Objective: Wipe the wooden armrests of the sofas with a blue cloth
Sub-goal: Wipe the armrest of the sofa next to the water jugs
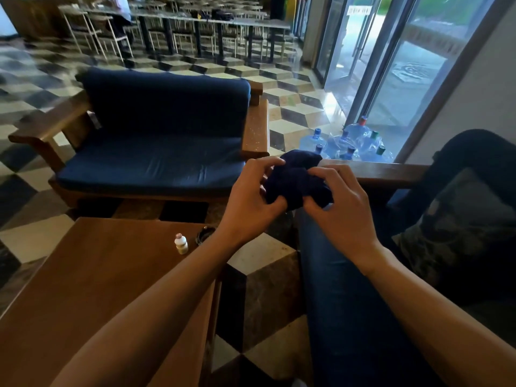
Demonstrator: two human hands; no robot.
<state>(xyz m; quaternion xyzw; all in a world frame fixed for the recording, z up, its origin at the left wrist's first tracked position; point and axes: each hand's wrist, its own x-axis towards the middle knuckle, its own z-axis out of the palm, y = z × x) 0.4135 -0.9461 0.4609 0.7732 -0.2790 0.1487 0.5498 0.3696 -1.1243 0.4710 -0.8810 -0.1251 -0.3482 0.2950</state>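
Note:
A bunched dark blue cloth (297, 181) is held between both hands in the middle of the view. My left hand (252, 195) grips its left side and my right hand (339, 202) grips its right side. Just behind the cloth runs the wooden armrest (382, 173) of the near sofa on the right. Across the floor stands a blue-cushioned sofa (164, 129) with a right wooden armrest (257, 129) and a left wooden armrest (49, 122). The cloth hovers above the near armrest's end; whether it touches the wood cannot be told.
A low wooden table (92, 277) stands at lower left with a small white bottle (181, 243) and a dark ashtray (205, 234). Several water jugs (347, 143) sit by the glass door. A camouflage cushion (458, 227) lies on the near sofa. Chairs and tables fill the far room.

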